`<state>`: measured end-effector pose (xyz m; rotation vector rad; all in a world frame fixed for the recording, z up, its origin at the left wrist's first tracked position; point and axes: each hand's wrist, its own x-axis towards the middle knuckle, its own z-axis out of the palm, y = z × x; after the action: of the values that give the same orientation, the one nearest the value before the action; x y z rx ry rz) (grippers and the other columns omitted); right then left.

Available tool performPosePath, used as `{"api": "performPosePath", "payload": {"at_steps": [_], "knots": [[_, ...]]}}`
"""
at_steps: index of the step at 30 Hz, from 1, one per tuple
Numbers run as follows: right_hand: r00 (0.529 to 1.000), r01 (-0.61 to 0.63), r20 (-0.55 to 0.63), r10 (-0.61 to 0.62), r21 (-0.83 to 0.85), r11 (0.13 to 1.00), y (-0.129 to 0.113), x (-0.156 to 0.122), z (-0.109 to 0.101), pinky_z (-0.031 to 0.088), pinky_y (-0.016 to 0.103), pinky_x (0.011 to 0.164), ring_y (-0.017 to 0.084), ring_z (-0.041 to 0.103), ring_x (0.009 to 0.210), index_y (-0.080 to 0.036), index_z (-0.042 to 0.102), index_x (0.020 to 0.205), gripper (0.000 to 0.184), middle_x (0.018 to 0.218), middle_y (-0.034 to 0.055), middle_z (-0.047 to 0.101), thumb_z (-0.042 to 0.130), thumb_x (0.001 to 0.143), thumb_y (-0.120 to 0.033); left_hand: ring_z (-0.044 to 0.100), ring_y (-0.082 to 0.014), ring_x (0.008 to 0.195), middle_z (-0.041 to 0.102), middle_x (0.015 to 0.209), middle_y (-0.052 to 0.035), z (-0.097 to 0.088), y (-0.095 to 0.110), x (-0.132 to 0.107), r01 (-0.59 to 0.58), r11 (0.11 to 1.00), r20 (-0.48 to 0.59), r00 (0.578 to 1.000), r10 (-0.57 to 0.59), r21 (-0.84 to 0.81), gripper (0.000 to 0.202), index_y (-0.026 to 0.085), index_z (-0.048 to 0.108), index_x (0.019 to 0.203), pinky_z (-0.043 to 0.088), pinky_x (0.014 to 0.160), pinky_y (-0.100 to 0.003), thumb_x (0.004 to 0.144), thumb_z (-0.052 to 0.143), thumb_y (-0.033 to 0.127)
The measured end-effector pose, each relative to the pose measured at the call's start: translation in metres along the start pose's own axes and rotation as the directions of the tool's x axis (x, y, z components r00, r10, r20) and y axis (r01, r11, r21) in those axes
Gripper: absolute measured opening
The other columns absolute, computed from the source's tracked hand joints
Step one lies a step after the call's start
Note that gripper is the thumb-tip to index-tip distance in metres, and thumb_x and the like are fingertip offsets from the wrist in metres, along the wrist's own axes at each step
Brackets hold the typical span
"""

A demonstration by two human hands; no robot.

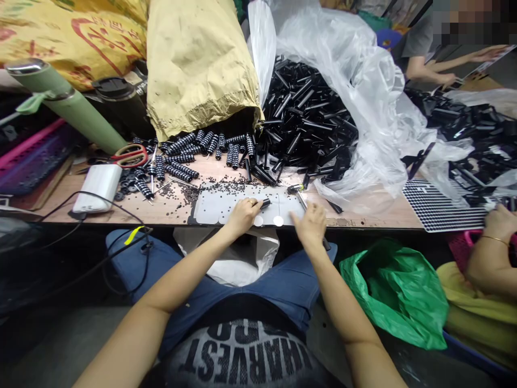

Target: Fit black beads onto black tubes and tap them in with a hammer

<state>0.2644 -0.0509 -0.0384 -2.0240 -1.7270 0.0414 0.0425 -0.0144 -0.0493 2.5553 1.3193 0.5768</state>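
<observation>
My left hand is closed, its fingers pinching a short black plastic tube over a grey-white sheet at the table's front edge. My right hand is wrapped round a small hammer. The hammer's head points away from me, just right of the tube and apart from it, and its dark handle end sticks out below the hand. Tiny black rings lie scattered on the sheet and the wood. Two pale round spots show near the sheet's front edge.
Behind are a heap of black tubes in clear plastic, ribbed black rollers and a paper sack. Scissors, a white power bank with a cable and a green flask stand left. Co-workers' hands are at right.
</observation>
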Motion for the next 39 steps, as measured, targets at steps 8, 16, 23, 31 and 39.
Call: {"api": "performPosePath", "payload": {"at_steps": [8,16,23,31,39], "knots": [[0.977,-0.141,0.181,0.115,0.141,0.980,0.005,-0.009,-0.041,0.044,0.033,0.068,0.022,0.059,0.071,-0.018,0.053,0.092,0.030,0.078,0.0087,0.062,0.038,0.096,-0.043,0.056,-0.0261,0.103,0.065,0.112,-0.0142,-0.002,-0.014,-0.004,-0.097,0.978,-0.013,0.995,0.101,0.185,0.039,0.017,0.053,0.130,0.035,0.093,-0.048,0.096,0.035,0.015],[0.916,-0.038,0.400,0.003,0.081,0.996,-0.032,-0.039,-0.041,0.034,0.027,0.053,0.019,0.055,0.052,-0.021,0.050,0.085,0.036,0.059,0.0019,0.055,0.026,0.098,-0.043,0.053,-0.0284,0.117,0.065,0.116,-0.0145,-0.003,-0.004,-0.005,-0.042,0.985,-0.013,0.999,0.045,0.166,0.043,0.017,0.052,0.133,0.031,0.103,-0.053,0.094,0.034,0.011],[0.970,0.086,0.186,-0.157,0.344,0.935,-0.072,-0.046,-0.070,0.042,0.027,0.058,0.018,0.060,0.056,-0.021,0.053,0.096,0.039,0.068,0.0045,0.063,0.023,0.099,-0.047,0.026,-0.0343,0.141,0.036,0.146,-0.0282,0.017,0.032,-0.007,-0.027,0.987,0.024,0.999,0.024,0.161,0.064,-0.006,0.034,0.140,0.019,0.115,-0.051,0.094,0.038,0.039],[0.844,0.168,0.490,-0.217,0.142,0.975,-0.085,-0.056,-0.037,0.039,0.027,0.056,0.022,0.063,0.060,-0.020,0.054,0.102,0.038,0.073,0.0068,0.066,0.023,0.100,-0.043,0.040,-0.0327,0.134,0.043,0.142,-0.0251,0.023,0.024,0.007,0.010,0.994,0.020,1.000,-0.013,0.110,0.055,-0.001,0.039,0.139,0.034,0.108,-0.046,0.093,0.041,0.030],[0.975,0.031,0.223,-0.018,-0.055,0.998,-0.026,-0.020,-0.050,0.029,0.027,0.055,0.019,0.054,0.055,-0.019,0.057,0.093,0.042,0.064,0.0044,0.059,0.026,0.100,-0.047,0.060,-0.0253,0.086,0.065,0.086,-0.0137,-0.048,0.030,-0.043,0.108,0.989,0.217,0.968,-0.128,0.101,0.023,0.014,0.068,0.091,0.050,0.073,-0.033,0.083,0.048,0.007]]}}
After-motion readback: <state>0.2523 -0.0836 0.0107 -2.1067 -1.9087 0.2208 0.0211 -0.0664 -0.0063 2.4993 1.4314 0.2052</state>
